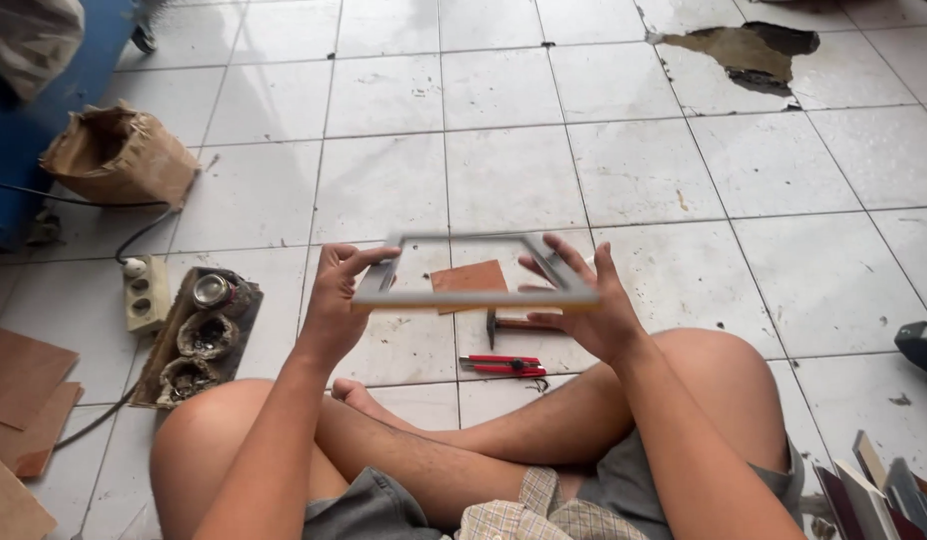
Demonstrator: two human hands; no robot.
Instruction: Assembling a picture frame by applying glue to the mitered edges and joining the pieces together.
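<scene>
I hold a grey rectangular frame [473, 297] level in front of me, above my crossed legs. My left hand [334, 305] grips its left side, thumb on top. My right hand [584, 300] holds its right side with the fingers spread along the edge. Through the frame's opening a small brown square board [471, 280] shows on the floor. Just below the frame on the tiles lie a hammer [516, 324] and a red utility knife [502, 365].
A white power strip [147, 293] with a cable and a board carrying small tins [199, 335] lie at the left. Brown boards [19, 395] are stacked at the far left, a crumpled paper bag [122, 155] behind them. Broken tile [749, 55] shows at the back right. Frame pieces [879, 490] lean at the lower right.
</scene>
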